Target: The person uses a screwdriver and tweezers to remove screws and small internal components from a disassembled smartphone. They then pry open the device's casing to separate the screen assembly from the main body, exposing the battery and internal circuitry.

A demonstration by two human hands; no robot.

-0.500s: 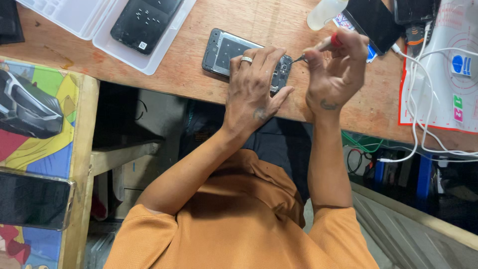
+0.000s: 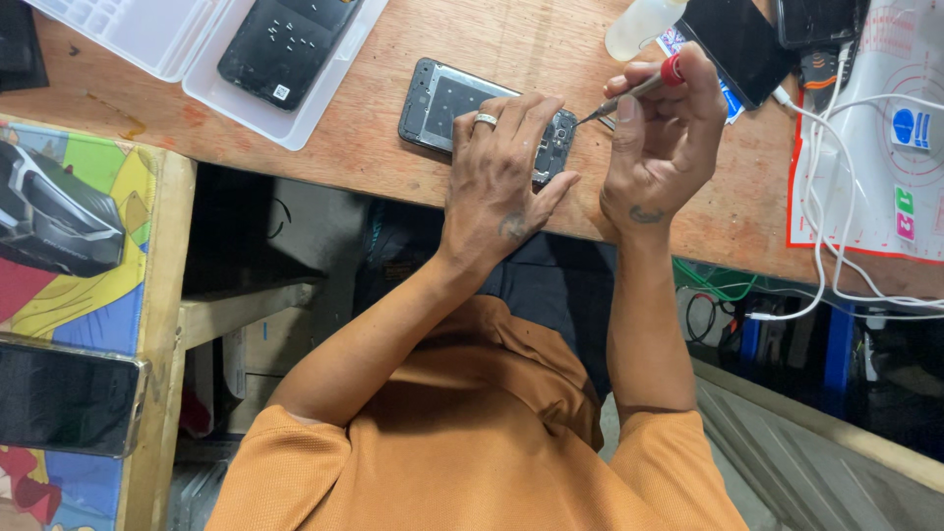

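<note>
Red-capped screwdriver, probably grey phone
</note>
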